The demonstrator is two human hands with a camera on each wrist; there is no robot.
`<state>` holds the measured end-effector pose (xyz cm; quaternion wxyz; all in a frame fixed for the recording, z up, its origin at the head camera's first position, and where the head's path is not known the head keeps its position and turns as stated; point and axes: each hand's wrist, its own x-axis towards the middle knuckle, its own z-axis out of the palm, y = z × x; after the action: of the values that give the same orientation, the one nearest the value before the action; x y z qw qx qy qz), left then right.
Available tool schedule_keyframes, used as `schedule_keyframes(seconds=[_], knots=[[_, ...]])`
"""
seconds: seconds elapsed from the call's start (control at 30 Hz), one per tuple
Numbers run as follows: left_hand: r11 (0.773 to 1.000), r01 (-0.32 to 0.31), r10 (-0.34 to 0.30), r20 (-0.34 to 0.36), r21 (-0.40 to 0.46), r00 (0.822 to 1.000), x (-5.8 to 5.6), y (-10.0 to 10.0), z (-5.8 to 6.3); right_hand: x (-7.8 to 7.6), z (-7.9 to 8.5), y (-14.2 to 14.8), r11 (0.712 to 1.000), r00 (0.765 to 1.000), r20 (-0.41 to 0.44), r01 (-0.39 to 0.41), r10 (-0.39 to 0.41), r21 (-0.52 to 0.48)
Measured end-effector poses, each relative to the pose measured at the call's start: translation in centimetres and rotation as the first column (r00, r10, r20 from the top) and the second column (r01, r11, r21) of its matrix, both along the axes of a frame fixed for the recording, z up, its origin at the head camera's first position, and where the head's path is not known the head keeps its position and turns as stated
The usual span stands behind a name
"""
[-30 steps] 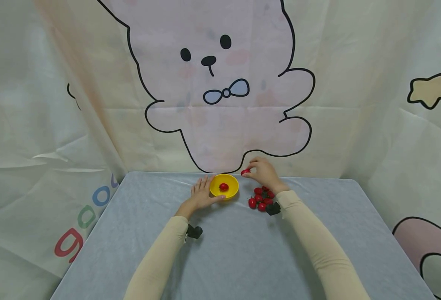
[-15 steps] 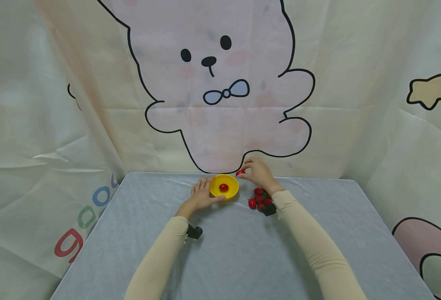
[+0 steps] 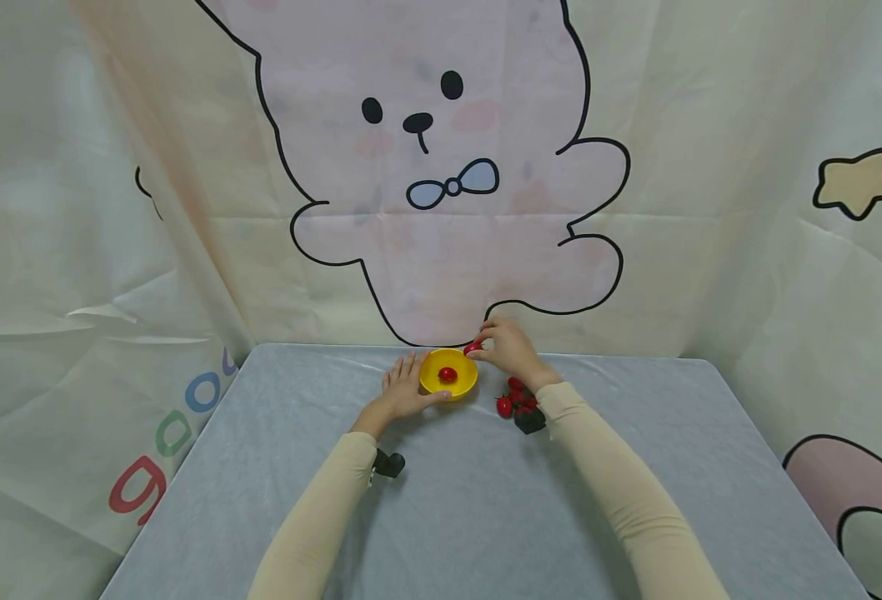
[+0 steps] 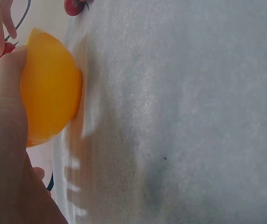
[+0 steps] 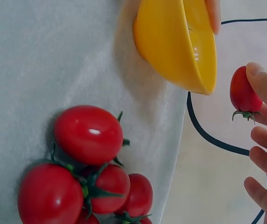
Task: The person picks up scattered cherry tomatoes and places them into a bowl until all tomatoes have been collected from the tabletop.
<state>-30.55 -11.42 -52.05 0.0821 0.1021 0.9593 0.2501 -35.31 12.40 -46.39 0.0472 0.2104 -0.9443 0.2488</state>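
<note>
A yellow bowl (image 3: 468, 389) stands near the table's far edge with one red cherry tomato (image 3: 448, 375) inside it. My left hand (image 3: 403, 393) holds the bowl from its left side, the thumb on the near rim and the fingers spread along the far left. Just beyond the bowl's right rim, my right hand (image 3: 512, 348) pinches another cherry tomato (image 5: 244, 92) between thumb and fingertips; its green stem end shows in the right wrist view. Several more cherry tomatoes (image 5: 89, 134) lie in a cluster right of the bowl, partly hidden by the right wrist's camera in the head view.
A pale cloth covers the table (image 3: 456, 508). Behind it hangs a curtain (image 3: 426, 250) printed with a bear, close to the table's far edge. A dark cable (image 5: 213, 140) runs beyond that edge in the right wrist view.
My right hand has moved left with the pinched cherry tomato, from right of the bowl to its rim. My left hand and the bowl have stayed in place.
</note>
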Motion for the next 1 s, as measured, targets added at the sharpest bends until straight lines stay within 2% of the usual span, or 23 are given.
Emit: schedule_keyframes(seconds=[0.57,1.0], knots=[[1.0,0.005,-0.005,0.015,-0.001,1.0,0.1,-0.1,0.1,0.5,-0.9,-1.3,0.998,0.998,-0.002,-0.062,0.062,-0.011],[1.0,0.005,-0.005,0.012,-0.01,1.0,0.0,0.0,0.0,1.0,-2.2,-1.9,0.998,0.998,0.001,-0.06,0.06,-0.003]])
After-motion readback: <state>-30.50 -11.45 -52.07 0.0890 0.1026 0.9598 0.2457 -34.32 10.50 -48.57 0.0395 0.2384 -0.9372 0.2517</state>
